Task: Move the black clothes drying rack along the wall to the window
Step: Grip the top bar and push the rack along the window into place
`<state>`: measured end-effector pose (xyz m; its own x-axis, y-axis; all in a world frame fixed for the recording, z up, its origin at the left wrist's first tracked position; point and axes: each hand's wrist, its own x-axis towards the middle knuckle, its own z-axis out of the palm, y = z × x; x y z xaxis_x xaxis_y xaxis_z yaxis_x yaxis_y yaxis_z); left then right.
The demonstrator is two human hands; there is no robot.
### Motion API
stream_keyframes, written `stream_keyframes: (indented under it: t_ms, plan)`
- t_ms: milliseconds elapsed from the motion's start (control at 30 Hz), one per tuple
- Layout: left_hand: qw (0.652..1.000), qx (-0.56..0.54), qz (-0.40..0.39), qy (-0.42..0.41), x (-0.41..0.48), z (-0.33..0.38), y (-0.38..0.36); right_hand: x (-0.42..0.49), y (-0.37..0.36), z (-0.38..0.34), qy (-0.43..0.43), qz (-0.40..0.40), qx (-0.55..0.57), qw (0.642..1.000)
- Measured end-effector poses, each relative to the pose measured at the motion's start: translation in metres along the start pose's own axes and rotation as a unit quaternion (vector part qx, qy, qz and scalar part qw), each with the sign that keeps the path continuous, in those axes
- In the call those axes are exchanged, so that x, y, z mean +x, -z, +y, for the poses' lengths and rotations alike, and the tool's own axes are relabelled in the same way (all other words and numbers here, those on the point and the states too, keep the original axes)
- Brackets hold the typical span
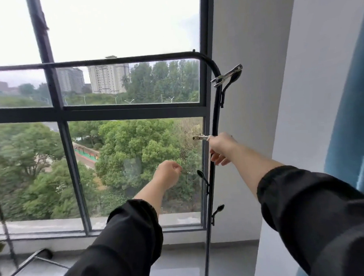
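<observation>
We're at the window (133,112)!
Our right grip (222,148) curls round the black rack (217,110) upright at three o'clock; left grip (168,174), at its eight o'clock, hangs loosely curled, empty.

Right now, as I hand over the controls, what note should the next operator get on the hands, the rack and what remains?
Left hand: free in the air, fingers loosely curled, holding nothing.
Right hand: grips the drying rack by its right upright, next to a metal clip.
Rack: stands directly in front of the window, its right upright beside the white wall.
Done: the rack appears to have reached the window.
Left: probably only a last nudge if wanted, then let go.
</observation>
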<state>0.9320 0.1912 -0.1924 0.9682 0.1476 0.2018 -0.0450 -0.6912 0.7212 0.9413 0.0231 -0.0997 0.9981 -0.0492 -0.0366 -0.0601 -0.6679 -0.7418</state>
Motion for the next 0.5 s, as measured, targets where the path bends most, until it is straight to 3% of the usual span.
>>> stream_keyframes:
  t_ms: [300,500]
  plan:
    - [0.990,0.071,0.101,-0.075,0.000,0.031,0.114,-0.018,0.010,-0.058,0.190,0.172,-0.013,0.966]
    - [0.972,0.089,0.182,-0.122,0.035,0.071,0.157,-0.010,0.031,-0.128,0.326,0.266,-0.036,0.906]
